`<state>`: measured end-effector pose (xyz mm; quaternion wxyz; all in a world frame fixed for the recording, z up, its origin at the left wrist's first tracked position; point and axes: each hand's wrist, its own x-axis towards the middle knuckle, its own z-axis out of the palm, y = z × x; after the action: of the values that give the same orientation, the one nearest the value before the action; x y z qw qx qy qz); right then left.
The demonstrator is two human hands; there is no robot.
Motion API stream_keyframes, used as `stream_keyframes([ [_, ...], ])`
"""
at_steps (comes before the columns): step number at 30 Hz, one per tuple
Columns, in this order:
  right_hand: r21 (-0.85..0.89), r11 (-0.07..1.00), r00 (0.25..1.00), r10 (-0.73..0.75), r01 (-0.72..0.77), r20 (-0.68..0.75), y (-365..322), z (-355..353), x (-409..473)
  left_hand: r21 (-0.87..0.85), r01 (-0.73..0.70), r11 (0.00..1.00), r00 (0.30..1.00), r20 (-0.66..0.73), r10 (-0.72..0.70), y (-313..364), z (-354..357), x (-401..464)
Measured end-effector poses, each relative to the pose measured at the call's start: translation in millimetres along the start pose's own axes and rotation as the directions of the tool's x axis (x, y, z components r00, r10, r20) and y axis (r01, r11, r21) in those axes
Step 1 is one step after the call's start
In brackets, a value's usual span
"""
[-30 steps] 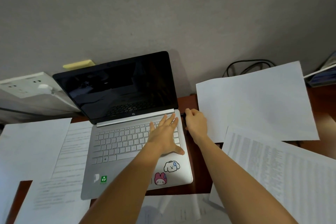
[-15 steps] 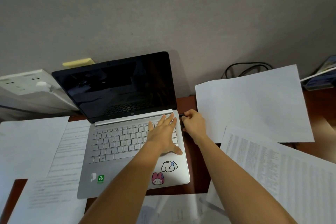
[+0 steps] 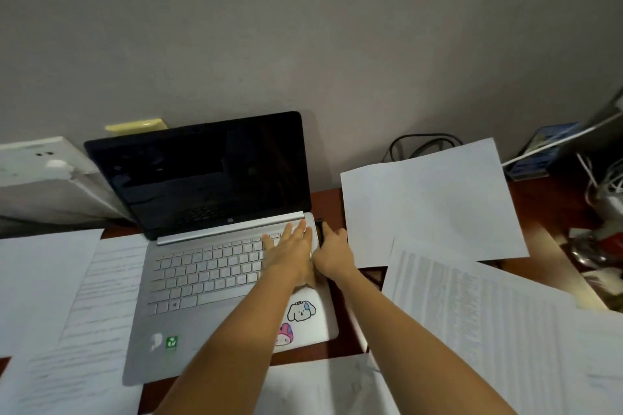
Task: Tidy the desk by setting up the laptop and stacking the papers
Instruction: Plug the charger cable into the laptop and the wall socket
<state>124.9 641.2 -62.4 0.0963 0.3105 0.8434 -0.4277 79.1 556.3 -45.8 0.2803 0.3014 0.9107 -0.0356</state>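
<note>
A silver laptop [image 3: 202, 280] stands open on the desk, its screen dark and two cartoon stickers on the palm rest. My left hand [image 3: 290, 253] presses flat on the right end of the keyboard with fingers straight. My right hand [image 3: 333, 251] pinches a small black plug [image 3: 319, 226] against the laptop's right edge near the hinge. Loose papers lie around: a blank sheet [image 3: 431, 202] to the right, a printed sheet [image 3: 488, 323] overlapping it, printed pages [image 3: 97, 307] at the left and another sheet [image 3: 320, 387] at the front.
A white socket block [image 3: 37, 172] with a plugged-in white cable sits at the back left, a yellow note [image 3: 135, 126] behind the screen. Dark cables [image 3: 421, 143], a blue box [image 3: 546, 148] and mixed clutter [image 3: 603, 212] fill the back right.
My right hand has moved left to the laptop's right edge, bringing the black plug up against it. My left hand stays flat on the keyboard.
</note>
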Motion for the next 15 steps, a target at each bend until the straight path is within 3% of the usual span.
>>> stream_keyframes([
  [7, 0.147, 0.987, 0.997, -0.069, 0.071, -0.016, 4, 11, -52, 0.020, -0.024, 1.000, 0.999, -0.027, 0.024, -1, 0, -18],
  [11, 0.122, 0.991, 0.997, -0.061, 0.055, 0.047, 13, 0, -74, 0.077, -0.026, 0.997, 0.999, -0.025, 0.028, 7, 2, -31],
  [15, -0.028, 0.999, 0.993, -0.012, 0.015, 0.116, 19, -9, -86, 0.068, -0.063, 0.996, 0.997, -0.033, 0.065, 12, -1, -40],
])
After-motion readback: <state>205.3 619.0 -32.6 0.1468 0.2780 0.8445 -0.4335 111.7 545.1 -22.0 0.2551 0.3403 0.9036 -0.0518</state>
